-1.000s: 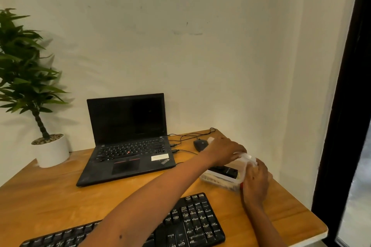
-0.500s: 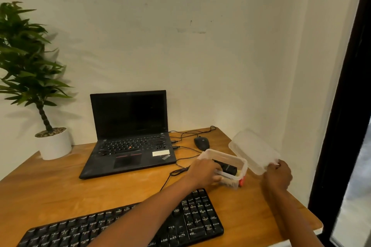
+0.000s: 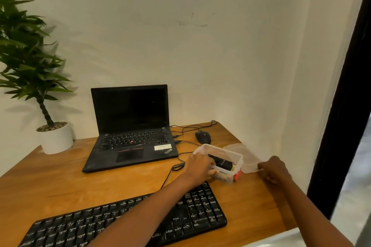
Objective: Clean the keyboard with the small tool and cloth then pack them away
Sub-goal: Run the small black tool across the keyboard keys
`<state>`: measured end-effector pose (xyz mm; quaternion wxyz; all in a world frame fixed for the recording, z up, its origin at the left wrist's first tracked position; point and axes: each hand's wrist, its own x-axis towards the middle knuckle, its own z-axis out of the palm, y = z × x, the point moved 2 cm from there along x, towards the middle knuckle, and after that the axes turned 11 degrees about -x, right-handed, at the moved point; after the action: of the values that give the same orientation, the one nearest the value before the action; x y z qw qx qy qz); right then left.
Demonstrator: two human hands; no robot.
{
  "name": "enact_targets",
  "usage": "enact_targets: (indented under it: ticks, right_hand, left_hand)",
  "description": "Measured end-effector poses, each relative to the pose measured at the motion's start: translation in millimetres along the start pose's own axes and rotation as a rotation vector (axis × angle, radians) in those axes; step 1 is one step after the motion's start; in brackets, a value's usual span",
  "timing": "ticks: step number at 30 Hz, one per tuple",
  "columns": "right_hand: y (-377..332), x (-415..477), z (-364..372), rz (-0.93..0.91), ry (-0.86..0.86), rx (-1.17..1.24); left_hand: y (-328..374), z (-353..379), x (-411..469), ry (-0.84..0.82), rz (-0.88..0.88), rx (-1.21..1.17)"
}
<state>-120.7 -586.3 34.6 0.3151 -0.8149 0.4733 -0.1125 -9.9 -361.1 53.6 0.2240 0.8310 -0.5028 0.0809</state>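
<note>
A clear plastic box stands open on the desk behind the black keyboard. Inside it lie a small black tool and pale things that I cannot make out, with a red part at its near right corner. My left hand grips the box's near left wall. The clear lid lies on the desk right of the box. My right hand pinches the lid's near edge.
An open black laptop sits behind the keyboard, with a black mouse and cables to its right. A potted plant stands at the far left. The desk's right edge lies close to my right arm, by a dark door frame.
My right hand lifted the lid off the box, swung it to the right and lowered it onto the desk. My left hand slid from the lid to the box's near wall.
</note>
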Motion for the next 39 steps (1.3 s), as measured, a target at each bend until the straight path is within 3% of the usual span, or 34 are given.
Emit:
enact_targets:
  ticks: [2,4,7,9,11,13,16,22,26,29,33,39]
  right_hand:
    - [-3,-3,-6,-0.013,-0.022,-0.148]
    - [-16,-14,-14,-0.045,0.106,-0.316]
    - [-60,-32,-14,-0.329,0.348,-0.305]
    - [-92,-39,-2,-0.561,0.239,-0.297]
    - [-111,-42,17,-0.662,-0.027,-0.429]
    - [-117,-45,34,-0.648,-0.238,-0.573]
    - [-113,-44,48,-0.609,-0.267,-0.667]
    - [-119,-48,41,-0.649,-0.039,-0.603]
    - [-136,-84,16,-0.735,0.209,-0.333]
    - [-145,-136,16,-0.864,0.183,-0.098]
    - [-137,-212,33,-1.043,0.164,0.029]
    - [-108,-280,65,-1.071,0.125,0.100]
  left_hand:
    - [-1,-1,-1,0.006,-0.003,-0.002]
    - [-2,-1,-2,-0.004,-0.009,0.018]
    - [-6,-3,-5,-0.032,-0.047,0.043]
    - [-8,-5,-7,-0.061,-0.074,0.038]
    - [-9,-6,-9,-0.069,-0.088,0.023]
    - [-10,-12,-14,-0.056,-0.095,0.006]
    - [-18,-23,-24,-0.018,-0.125,-0.041]
    - [-31,-52,-55,0.005,-0.185,-0.209]
    - [-32,-70,-77,0.115,-0.287,-0.566]
    - [-22,-83,-105,0.219,-0.373,-0.911]
    - [9,-94,-152,0.293,-0.483,-1.247]
    - [38,-93,-214,0.401,-0.591,-1.479]
